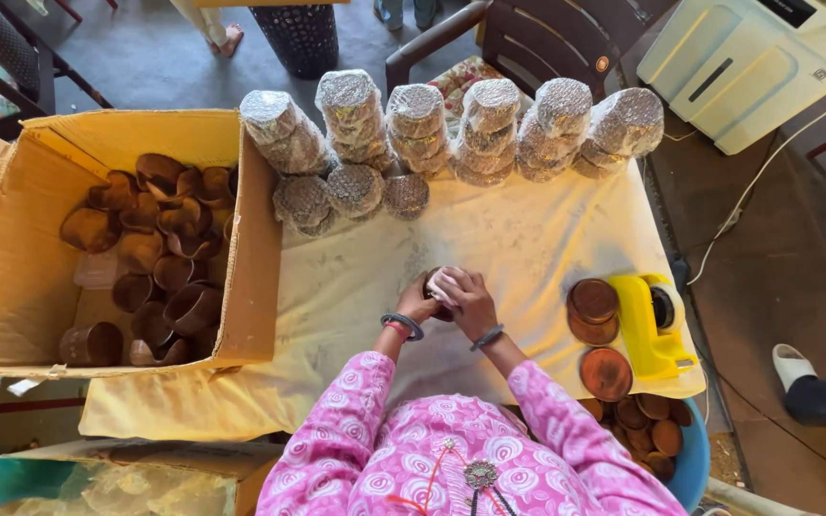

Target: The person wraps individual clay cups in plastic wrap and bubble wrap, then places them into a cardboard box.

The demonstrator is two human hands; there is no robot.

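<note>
Both hands meet at the middle of the cloth-covered table (pixel 528 248). My left hand (pixel 418 304) and my right hand (pixel 470 298) are closed together around a small brown cup (pixel 435 287) that is partly covered in pale wrapping. Most of the cup is hidden by my fingers. Beyond my hands, several stacks of cups wrapped in clear plastic film (pixel 489 119) lie in a row along the far edge. Three shorter wrapped bundles (pixel 354 189) rest in front of them.
An open cardboard box (pixel 11 277) holding several loose brown cups stands at the left. Brown round lids (pixel 593 311) and a yellow tape dispenser (pixel 650 325) lie at the right. A blue tub (pixel 695 459) of brown lids sits below. A dark chair (pixel 537 38) stands beyond the table.
</note>
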